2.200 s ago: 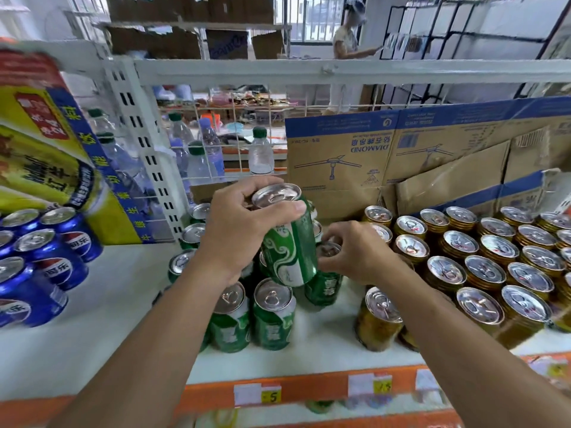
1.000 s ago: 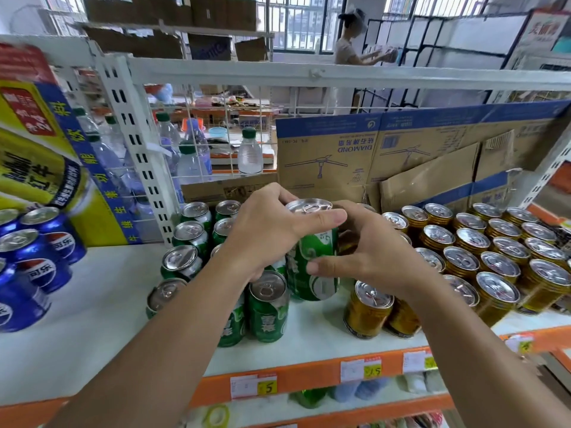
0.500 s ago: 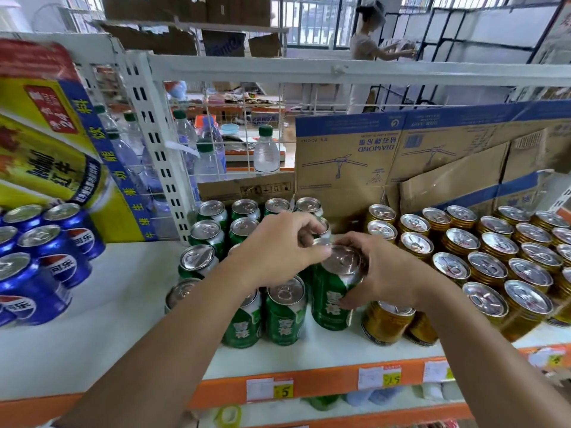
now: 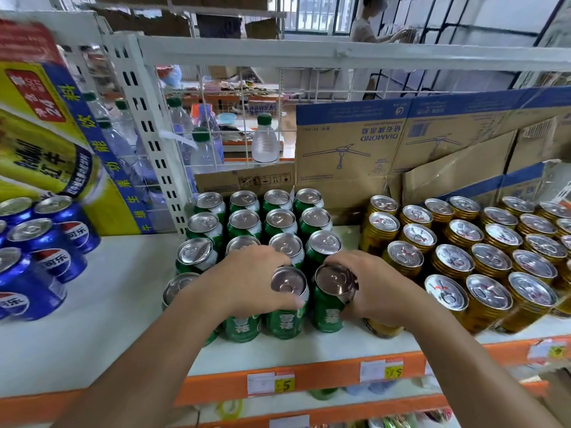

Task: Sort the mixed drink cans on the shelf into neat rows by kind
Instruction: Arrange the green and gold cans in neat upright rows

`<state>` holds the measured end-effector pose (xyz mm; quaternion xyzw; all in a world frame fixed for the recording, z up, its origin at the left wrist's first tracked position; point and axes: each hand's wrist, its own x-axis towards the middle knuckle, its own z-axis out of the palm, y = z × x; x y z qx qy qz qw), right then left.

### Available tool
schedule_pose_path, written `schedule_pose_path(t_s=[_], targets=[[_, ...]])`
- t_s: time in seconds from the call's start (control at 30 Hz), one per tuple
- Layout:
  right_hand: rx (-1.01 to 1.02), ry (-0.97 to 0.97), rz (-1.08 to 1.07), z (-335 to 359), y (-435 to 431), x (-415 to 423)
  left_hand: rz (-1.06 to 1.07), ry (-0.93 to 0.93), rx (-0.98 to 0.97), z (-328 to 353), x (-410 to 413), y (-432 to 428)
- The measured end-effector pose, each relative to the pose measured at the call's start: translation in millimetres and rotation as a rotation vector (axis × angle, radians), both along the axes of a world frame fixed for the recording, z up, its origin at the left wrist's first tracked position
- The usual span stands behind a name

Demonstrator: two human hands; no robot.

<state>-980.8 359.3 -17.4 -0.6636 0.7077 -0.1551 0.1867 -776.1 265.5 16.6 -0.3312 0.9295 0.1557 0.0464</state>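
Green cans [image 4: 279,222] stand in rows at the middle of the white shelf [image 4: 102,307]. My left hand [image 4: 250,281] wraps over the front row, its thumb on a front green can [image 4: 285,307]. My right hand [image 4: 369,291] grips the rightmost front green can [image 4: 329,299], which stands on the shelf beside it. Gold cans [image 4: 482,251] fill the right side in rows. One gold can [image 4: 381,330] is partly hidden under my right hand. Blue cola cans [image 4: 46,251] stand at the left.
Flattened cardboard boxes [image 4: 401,143] lean behind the cans. A white perforated upright [image 4: 148,128] and a yellow poster [image 4: 46,134] stand at the back left, with water bottles [image 4: 264,140] behind a wire grid. The orange shelf edge [image 4: 324,376] carries price tags. A person works far behind.
The green can I held in the air has come down into the front row's right end. Both hands have dropped with it onto the front cans.
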Motion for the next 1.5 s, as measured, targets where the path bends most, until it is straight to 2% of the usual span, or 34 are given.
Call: schedule_pose_path(t_s=[0.1,0.33,0.67,0.77,0.9,0.97,1.33,1.5], targets=[[0.014,-0.034,-0.047,-2.0,4.4,2.1,-0.028,-0.068,-0.064,-4.8,-1.9,1.6],[-0.029,-0.109,-0.123,-8.1,5.7,9.6,0.005,0.061,-0.089,-9.4,-5.2,4.6],[-0.03,-0.222,-0.135,-9.4,8.5,8.7,0.054,0.066,-0.067,-11.2,-4.1,2.6],[0.011,-0.204,-0.107,-5.5,8.6,10.9,0.044,0.067,-0.087,-13.3,-4.5,4.8],[0.108,-0.002,-0.083,-4.5,6.2,20.1,0.048,0.09,-0.082,-14.0,-1.7,6.8],[0.106,0.032,-0.117,-5.9,5.8,25.0,0.061,0.119,-0.072,-12.4,0.4,7.5],[0.099,0.023,-0.125,-4.9,5.5,22.8,0.04,0.102,-0.11,-8.9,-7.7,5.7],[0.064,-0.144,-0.074,10.1,5.9,-3.2,0.08,0.24,-0.184,-2.5,-34.9,4.9]])
